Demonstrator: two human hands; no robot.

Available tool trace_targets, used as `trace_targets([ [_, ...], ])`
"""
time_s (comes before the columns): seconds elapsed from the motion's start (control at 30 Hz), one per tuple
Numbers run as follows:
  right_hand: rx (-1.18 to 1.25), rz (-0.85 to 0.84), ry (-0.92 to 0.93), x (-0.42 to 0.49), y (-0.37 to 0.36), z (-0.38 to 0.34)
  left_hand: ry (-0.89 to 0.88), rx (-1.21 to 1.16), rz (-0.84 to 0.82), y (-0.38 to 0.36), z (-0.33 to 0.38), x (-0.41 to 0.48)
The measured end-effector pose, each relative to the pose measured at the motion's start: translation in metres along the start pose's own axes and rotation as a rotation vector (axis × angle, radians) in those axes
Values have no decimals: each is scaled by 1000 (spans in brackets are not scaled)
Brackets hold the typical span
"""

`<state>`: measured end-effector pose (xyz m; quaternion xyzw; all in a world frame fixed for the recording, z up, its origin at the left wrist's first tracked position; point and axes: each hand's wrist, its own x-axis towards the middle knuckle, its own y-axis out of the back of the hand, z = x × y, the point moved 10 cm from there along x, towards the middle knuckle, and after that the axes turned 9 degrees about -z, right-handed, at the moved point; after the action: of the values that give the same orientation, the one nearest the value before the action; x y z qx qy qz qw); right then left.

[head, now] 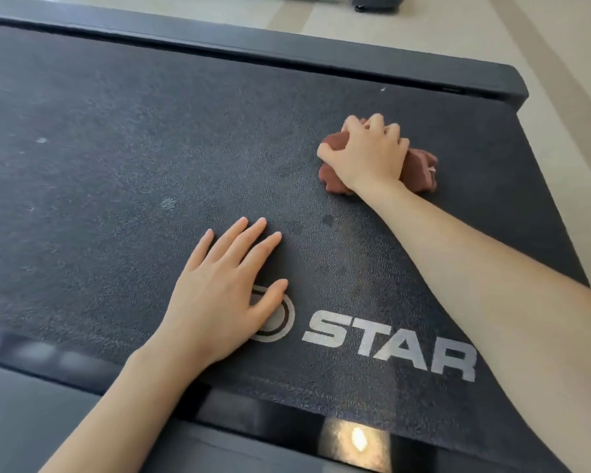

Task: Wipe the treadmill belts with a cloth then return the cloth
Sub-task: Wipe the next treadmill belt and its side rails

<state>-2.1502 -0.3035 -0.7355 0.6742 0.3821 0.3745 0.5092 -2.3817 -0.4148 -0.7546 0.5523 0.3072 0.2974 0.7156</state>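
Observation:
A dark textured treadmill belt (116, 158) fills most of the head view, with a white "STAR" logo near its front edge. A bunched reddish-brown cloth (420, 167) lies on the belt at the right, near the far side. My right hand (365, 151) grips the cloth from above with curled fingers and presses it onto the belt. My left hand (222, 285) rests flat on the belt with straight, spread fingers, partly covering the round logo mark.
A dark side rail (287, 46) runs along the belt's far edge, and another glossy rail (287, 425) along the near edge. Beyond lies pale floor (423, 32), with the wheeled base of another machine (376, 1) at the top. Pale dust specks dot the belt at left.

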Motion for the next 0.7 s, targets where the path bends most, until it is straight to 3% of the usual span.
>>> trace_targets([
  [0.1,-10,22,28,-20,5,-4,21,-4,8,3,-6,-2],
  [0.3,85,24,393,-182,32,-27,-49,131,-22,1,-15,-24],
  [0.4,131,22,489,-241,37,-29,-9,107,-47,3,-40,-28],
  [0.57,128,42,473,-193,29,-52,11,23,-28,-2,-42,-17],
  [0.7,35,44,300,-84,6,-69,10,-5,6,0,-44,-17],
])
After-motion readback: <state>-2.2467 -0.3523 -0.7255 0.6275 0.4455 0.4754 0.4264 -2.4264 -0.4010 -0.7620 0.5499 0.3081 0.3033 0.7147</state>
